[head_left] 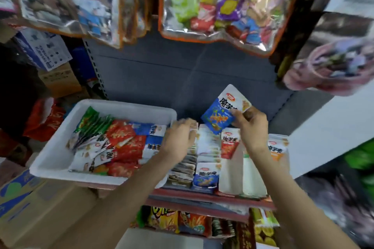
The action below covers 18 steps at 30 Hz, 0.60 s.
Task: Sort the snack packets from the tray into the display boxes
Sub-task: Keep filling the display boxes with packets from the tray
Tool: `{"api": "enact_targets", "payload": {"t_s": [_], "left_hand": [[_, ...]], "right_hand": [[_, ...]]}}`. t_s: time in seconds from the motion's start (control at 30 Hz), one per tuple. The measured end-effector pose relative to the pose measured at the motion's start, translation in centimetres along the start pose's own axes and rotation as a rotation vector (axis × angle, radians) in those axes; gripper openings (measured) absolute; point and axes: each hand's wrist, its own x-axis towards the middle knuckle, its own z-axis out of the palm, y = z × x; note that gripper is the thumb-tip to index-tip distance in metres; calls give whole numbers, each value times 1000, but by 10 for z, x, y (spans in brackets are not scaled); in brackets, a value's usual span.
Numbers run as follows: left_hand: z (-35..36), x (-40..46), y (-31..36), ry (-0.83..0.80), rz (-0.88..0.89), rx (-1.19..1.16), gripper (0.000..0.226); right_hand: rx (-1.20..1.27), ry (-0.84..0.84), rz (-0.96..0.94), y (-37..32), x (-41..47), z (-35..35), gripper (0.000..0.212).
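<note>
A white tray point(60, 139) at left holds several snack packets in green, red, blue and white. To its right stand the display boxes point(230, 170) with upright rows of packets. My right hand point(253, 127) pinches a blue and white snack packet point(220, 115) above the boxes. My left hand point(180, 137) rests with fingers bent on the packets at the rear of the left display box, by the tray's right rim; motion blur hides whether it holds one.
Clear hanging bags point(218, 6) of snacks dangle overhead. A grey shelf back panel point(172, 75) rises behind. Cardboard cartons point(26, 204) sit under the tray at left. A lower shelf point(192, 222) carries more snack bags. A white wall point(323, 127) stands at right.
</note>
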Motion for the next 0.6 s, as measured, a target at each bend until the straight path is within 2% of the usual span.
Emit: {"api": "enact_targets", "payload": {"t_s": [0.07,0.13,0.23,0.37,0.53,0.6], "left_hand": [[13,0,5,-132,123,222,35],[22,-1,10,-289,268,475,49],[28,-2,17,-490,293,747,49],[30,1,28,-552,297,834,56],[18,-4,34,-543,252,664,47],[13,-13,32,-536,259,631,49]], "right_hand": [[12,-17,20,9,5,-17,38],[13,-56,52,18,6,-26,39],[40,-114,86,32,7,-31,33],[126,-202,130,41,6,-31,6],[161,-326,127,38,5,-30,5],[133,-410,153,38,3,-27,12]]}}
